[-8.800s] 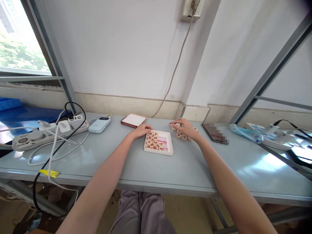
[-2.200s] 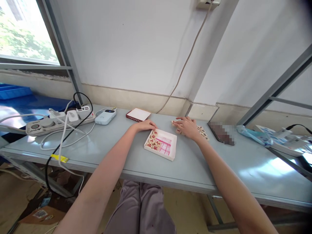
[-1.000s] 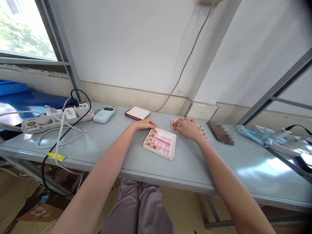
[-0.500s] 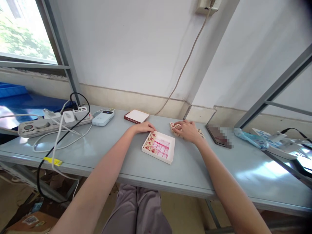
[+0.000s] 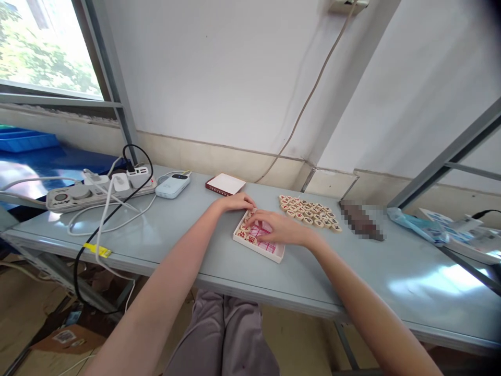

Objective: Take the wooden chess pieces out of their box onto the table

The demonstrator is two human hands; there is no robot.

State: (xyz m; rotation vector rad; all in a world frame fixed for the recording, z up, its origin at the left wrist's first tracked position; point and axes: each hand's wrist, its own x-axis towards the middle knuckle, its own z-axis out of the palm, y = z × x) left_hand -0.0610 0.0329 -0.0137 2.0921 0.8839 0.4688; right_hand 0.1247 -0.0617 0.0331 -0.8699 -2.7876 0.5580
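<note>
A shallow white box (image 5: 278, 257) with pink grid lines on its floor stands on the grey table (image 5: 313, 277). Round pieces with red characters (image 5: 241, 234) line its left side. My left hand (image 5: 239, 201) rests at the box's back left corner, its fingers closed on the rim. Over the inside of the box is my right hand (image 5: 266, 225), fingers curled down by the pieces; whatever it may hold is hidden under them. Several rows of round pieces (image 5: 309, 211) with red or dark characters lie flat on the table to the right.
A white-topped, red-edged box (image 5: 226, 184) lies near the wall. On the left are a white device (image 5: 173, 186), a power strip (image 5: 66, 199) and loose cables. A blurred dark object (image 5: 360, 220) and a plastic bag (image 5: 415, 225) lie right.
My right hand has moved left from the table's pieces to inside the white box, uncovering the rows. My left hand stays at the box corner. The view has shifted slightly.
</note>
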